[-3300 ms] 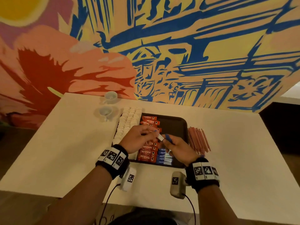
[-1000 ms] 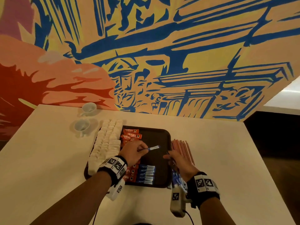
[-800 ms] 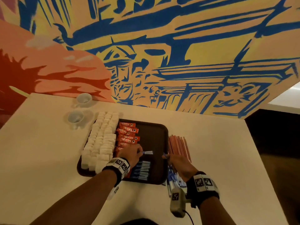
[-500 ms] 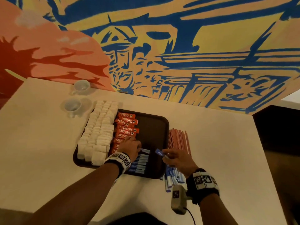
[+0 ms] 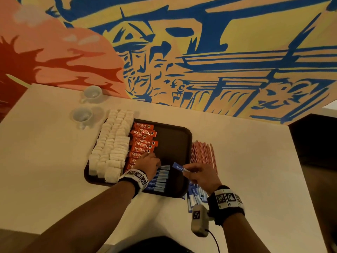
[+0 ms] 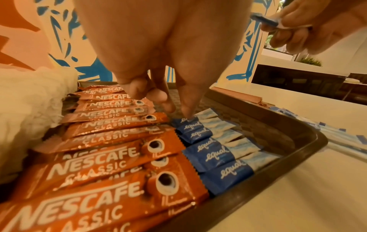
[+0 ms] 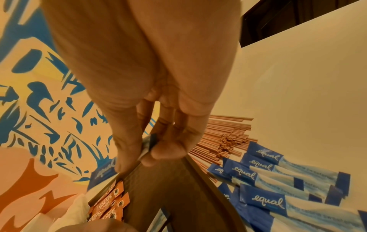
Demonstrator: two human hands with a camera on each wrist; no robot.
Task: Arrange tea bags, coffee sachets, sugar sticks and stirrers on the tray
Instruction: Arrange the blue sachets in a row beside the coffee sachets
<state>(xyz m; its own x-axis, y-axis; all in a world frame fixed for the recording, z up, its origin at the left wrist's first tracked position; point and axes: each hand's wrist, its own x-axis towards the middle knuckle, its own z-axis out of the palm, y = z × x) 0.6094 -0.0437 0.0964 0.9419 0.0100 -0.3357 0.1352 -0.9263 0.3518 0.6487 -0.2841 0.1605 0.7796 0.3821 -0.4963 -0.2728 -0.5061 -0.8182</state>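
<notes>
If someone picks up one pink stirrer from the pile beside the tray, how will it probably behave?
Each stirrer looks thin and straight, so probably very light and fairly stiff. The ends look like round tubes, so one may roll on the smooth table. They lie tightly packed, so pinching just one could drag its neighbours along.

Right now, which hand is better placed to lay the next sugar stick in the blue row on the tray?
Right. The right hand already pinches a sugar stick above the tray, just beside the row. The left hand holds nothing; its fingertips rest on the row's far end.
</notes>
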